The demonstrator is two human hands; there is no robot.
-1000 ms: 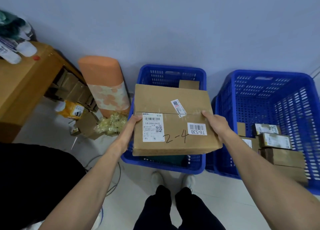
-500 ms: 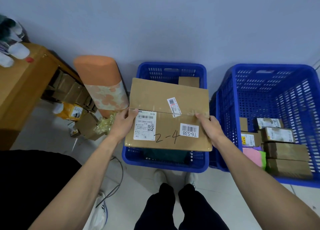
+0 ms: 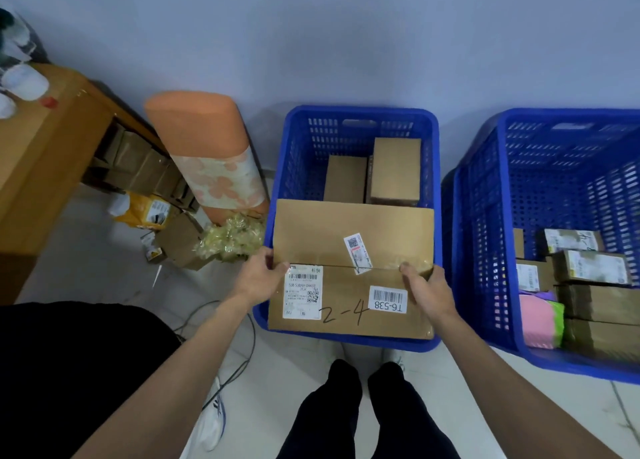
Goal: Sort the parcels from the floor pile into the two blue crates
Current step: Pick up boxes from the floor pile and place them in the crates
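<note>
A flat brown cardboard parcel (image 3: 349, 237) marked "2-4" and "T6-538" lies over the near half of the left blue crate (image 3: 360, 114), down between its walls. My left hand (image 3: 258, 277) grips its left edge, thumb on the white shipping label. My right hand (image 3: 429, 290) grips its right edge, thumb on top. Behind the parcel two smaller brown boxes (image 3: 394, 168) stand inside the same crate. The right blue crate (image 3: 485, 216) holds several labelled boxes (image 3: 588, 268) and a pink and green packet (image 3: 538, 320).
An orange flowered roll (image 3: 207, 154) leans on the wall left of the crate. Loose parcels (image 3: 176, 240), a yellow bag (image 3: 145, 213) and crumpled wrap (image 3: 230, 239) lie beside it on the floor. A wooden desk (image 3: 45, 154) stands far left. Cables (image 3: 225, 372) run over the floor by my legs.
Both hands have lowered the parcel from above the left crate down into it. The two small boxes at the crate's back have come into sight.
</note>
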